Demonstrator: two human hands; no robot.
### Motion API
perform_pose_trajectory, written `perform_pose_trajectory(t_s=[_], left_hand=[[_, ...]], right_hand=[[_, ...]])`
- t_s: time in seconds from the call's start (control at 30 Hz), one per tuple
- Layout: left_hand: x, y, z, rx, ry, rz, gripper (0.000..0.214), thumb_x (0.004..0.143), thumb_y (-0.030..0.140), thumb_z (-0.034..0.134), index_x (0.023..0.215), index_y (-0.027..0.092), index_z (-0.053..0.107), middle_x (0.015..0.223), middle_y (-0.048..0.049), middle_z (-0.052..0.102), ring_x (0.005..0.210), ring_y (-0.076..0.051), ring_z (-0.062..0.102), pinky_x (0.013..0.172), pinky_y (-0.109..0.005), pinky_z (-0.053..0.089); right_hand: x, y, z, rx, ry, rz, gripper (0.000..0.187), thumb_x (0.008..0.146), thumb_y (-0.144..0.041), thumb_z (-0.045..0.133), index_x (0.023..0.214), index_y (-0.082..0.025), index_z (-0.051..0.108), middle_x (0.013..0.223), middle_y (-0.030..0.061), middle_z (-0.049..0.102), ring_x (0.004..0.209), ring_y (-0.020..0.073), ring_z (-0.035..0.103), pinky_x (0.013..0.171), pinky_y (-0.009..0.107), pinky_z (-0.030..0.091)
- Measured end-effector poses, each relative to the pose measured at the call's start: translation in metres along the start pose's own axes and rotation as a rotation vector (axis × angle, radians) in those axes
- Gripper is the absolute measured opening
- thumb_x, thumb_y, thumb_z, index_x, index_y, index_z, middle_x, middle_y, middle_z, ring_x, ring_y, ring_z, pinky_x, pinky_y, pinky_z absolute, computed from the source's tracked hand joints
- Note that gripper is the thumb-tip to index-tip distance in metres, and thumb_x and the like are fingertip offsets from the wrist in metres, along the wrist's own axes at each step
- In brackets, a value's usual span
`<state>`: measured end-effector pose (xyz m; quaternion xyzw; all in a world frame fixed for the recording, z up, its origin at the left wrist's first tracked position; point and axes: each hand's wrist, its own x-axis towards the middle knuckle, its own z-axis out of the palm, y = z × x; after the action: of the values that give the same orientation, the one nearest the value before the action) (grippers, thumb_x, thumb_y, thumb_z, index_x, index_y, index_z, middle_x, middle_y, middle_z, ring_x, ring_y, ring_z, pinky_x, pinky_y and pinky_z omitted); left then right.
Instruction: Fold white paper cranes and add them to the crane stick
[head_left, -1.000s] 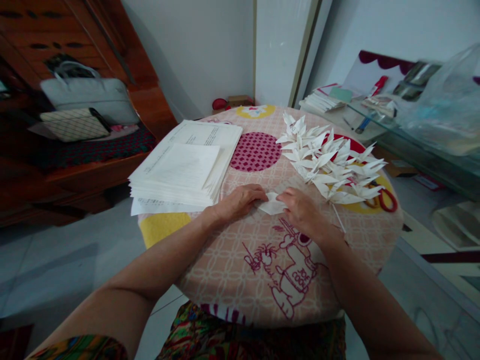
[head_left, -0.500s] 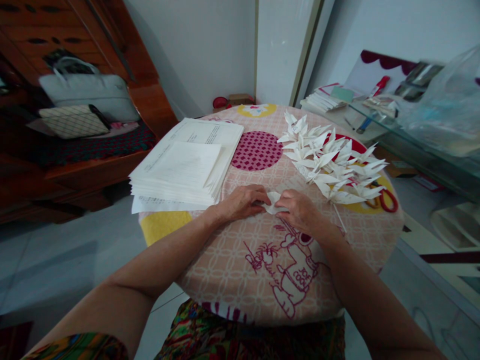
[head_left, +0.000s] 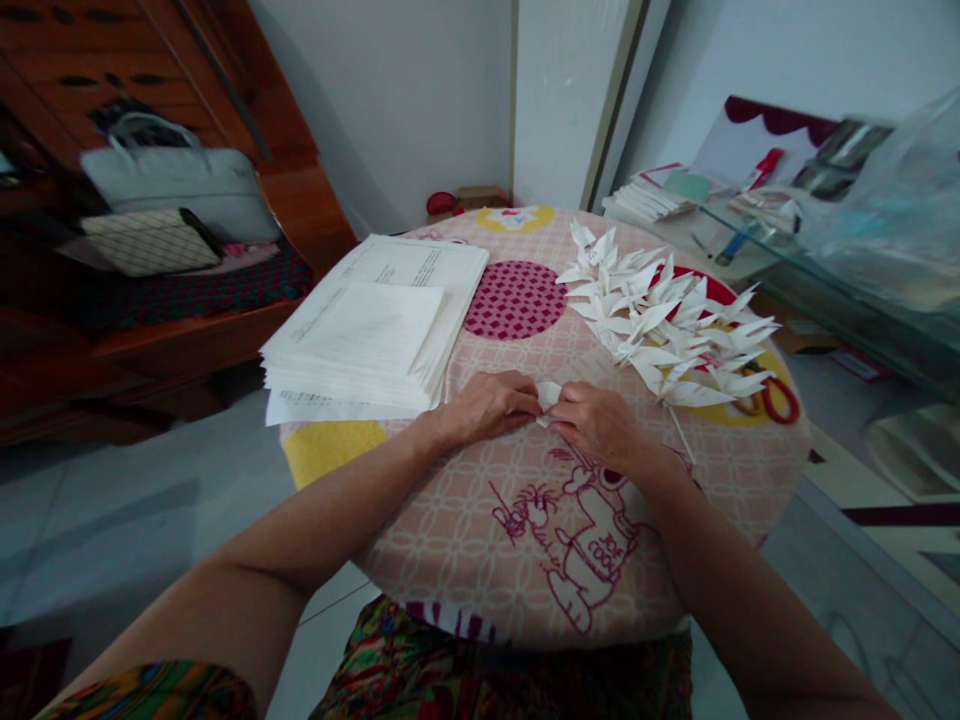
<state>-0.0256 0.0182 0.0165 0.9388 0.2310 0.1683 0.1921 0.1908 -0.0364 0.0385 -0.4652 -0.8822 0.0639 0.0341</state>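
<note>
A small folded piece of white paper (head_left: 548, 396) lies between my hands, low over the patterned tablecloth (head_left: 450, 520). My left hand (head_left: 499, 405) pinches its left side with curled fingers. On the right side, my right hand (head_left: 596, 422) grips the same paper between thumb and fingers. Much of the paper is hidden by my fingertips. Just beyond my right hand sit several folded paper cranes (head_left: 660, 315) in a cluster. A tall stack of printed paper sheets (head_left: 360, 330) stands to the left of my hands, with smaller sheets on top.
Red-handled scissors (head_left: 780, 400) lie partly under the cranes at the table's right edge. A glass shelf (head_left: 847, 300) with a plastic bag (head_left: 885, 200) stands close on the right. On the left, a wooden bench (head_left: 187, 320) carries a pale handbag (head_left: 180, 180).
My hands have drawn slightly closer together, and less of the white paper shows between them. The stack and the cranes have stayed in place.
</note>
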Motion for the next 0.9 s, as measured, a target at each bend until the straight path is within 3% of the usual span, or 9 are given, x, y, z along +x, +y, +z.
perform_pose_trajectory(t_s=[0.13, 0.27, 0.5, 0.9], left_hand=[[0.001, 0.002, -0.002, 0.022, -0.016, -0.016, 0.021, 0.094, 0.023, 0.056, 0.091, 0.02, 0.076, 0.095, -0.0084, 0.07, 0.088, -0.019, 0.064, 0.075, -0.028, 0.044], [0.001, 0.005, -0.004, 0.044, -0.015, -0.052, 0.019, 0.092, 0.021, 0.057, 0.088, 0.018, 0.075, 0.09, -0.0079, 0.07, 0.085, -0.019, 0.064, 0.073, -0.027, 0.044], [0.002, 0.003, -0.006, -0.044, -0.006, -0.092, 0.019, 0.088, 0.015, 0.058, 0.095, 0.017, 0.075, 0.09, -0.0079, 0.071, 0.082, -0.018, 0.063, 0.074, -0.028, 0.044], [0.008, 0.006, 0.0, -0.128, 0.114, -0.272, 0.007, 0.083, 0.016, 0.063, 0.079, 0.015, 0.069, 0.086, -0.0033, 0.064, 0.078, -0.015, 0.06, 0.076, -0.027, 0.046]], right_hand=[[-0.001, 0.001, 0.001, -0.002, -0.005, 0.001, 0.026, 0.095, -0.019, 0.054, 0.082, -0.015, 0.076, 0.086, 0.0103, 0.065, 0.08, 0.0205, 0.057, 0.069, 0.031, 0.039], [-0.002, 0.005, 0.004, 0.077, 0.062, -0.001, 0.023, 0.092, -0.017, 0.056, 0.078, -0.016, 0.075, 0.083, 0.0089, 0.065, 0.079, 0.0196, 0.056, 0.07, 0.031, 0.039], [-0.001, 0.01, 0.007, 0.159, 0.097, 0.078, 0.025, 0.088, -0.015, 0.056, 0.069, -0.016, 0.073, 0.077, 0.0073, 0.064, 0.075, 0.0183, 0.056, 0.069, 0.03, 0.038], [0.003, 0.009, 0.008, 0.259, 0.12, 0.251, 0.021, 0.085, -0.013, 0.057, 0.075, -0.013, 0.075, 0.079, 0.0087, 0.07, 0.075, 0.0178, 0.061, 0.068, 0.028, 0.037]])
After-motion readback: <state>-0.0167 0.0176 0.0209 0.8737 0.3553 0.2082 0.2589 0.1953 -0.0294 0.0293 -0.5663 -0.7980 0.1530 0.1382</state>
